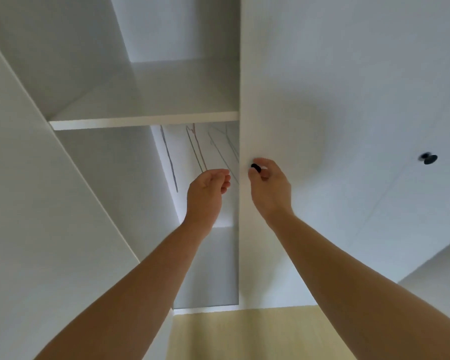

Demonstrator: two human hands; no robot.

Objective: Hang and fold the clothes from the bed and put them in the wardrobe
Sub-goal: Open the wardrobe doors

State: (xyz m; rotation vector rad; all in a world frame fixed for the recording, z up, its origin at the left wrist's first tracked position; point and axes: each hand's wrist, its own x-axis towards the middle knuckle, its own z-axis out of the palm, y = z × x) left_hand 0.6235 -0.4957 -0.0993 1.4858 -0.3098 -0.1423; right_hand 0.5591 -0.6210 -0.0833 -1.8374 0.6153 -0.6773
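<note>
A white wardrobe fills the view. Its left door [50, 203] stands swung open. My right hand [269, 184] pinches the small black knob [255, 167] at the edge of the right door [322, 100]. My left hand [208, 194] hovers in the open gap beside that door edge, fingers loosely curled and holding nothing. Inside, a white shelf [146, 120] crosses the compartment, and several thin wire hangers [196, 149] hang below it. No clothes are in view.
A second black knob [428, 159] sits on another white door panel to the right. Pale wooden floor [244, 333] shows below the wardrobe base. The compartment above the shelf holds nothing visible.
</note>
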